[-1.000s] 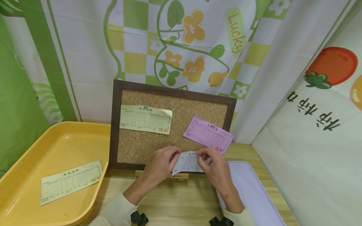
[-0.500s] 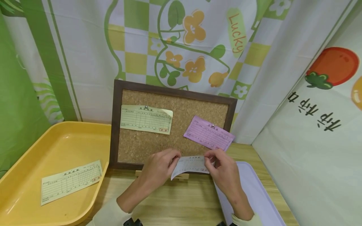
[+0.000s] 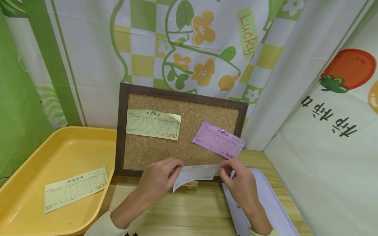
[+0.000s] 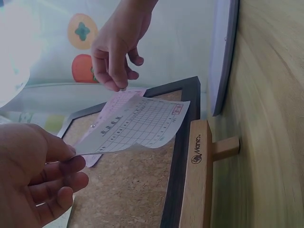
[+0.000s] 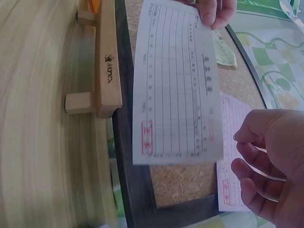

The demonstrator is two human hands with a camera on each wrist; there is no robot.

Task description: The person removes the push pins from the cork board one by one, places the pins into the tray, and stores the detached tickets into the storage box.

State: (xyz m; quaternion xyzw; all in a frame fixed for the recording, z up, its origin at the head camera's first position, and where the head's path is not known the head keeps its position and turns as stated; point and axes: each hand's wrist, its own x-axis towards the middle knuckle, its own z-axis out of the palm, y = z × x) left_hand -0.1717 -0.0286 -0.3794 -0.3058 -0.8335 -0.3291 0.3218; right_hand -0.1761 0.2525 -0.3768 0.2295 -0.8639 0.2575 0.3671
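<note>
A white receipt slip (image 3: 195, 173) with a printed grid and red stamp is held in front of the lower cork board (image 3: 186, 149). My left hand (image 3: 160, 175) pinches its left edge between thumb and finger. My right hand (image 3: 239, 180) is just off the slip's other end; the right wrist view shows a gap between them. A tiny shiny pushpin (image 4: 123, 89) shows between its thumb and fingertip in the left wrist view. A yellow-green receipt (image 3: 153, 124) and a purple receipt (image 3: 218, 139), each with a pin at its top, hang on the board.
The dark-framed board leans on a wooden easel (image 4: 197, 171). At left, a yellow tray (image 3: 88, 137) contains another pale green receipt (image 3: 75, 189). A lilac tray (image 3: 268, 196) at right, partly under my right arm, has a small pin (image 3: 238, 206). A patterned curtain (image 3: 94, 65) hangs behind.
The slip has moved left and slightly down, away from the board, with my left hand. My right hand has moved right and its fingers have come off the slip.
</note>
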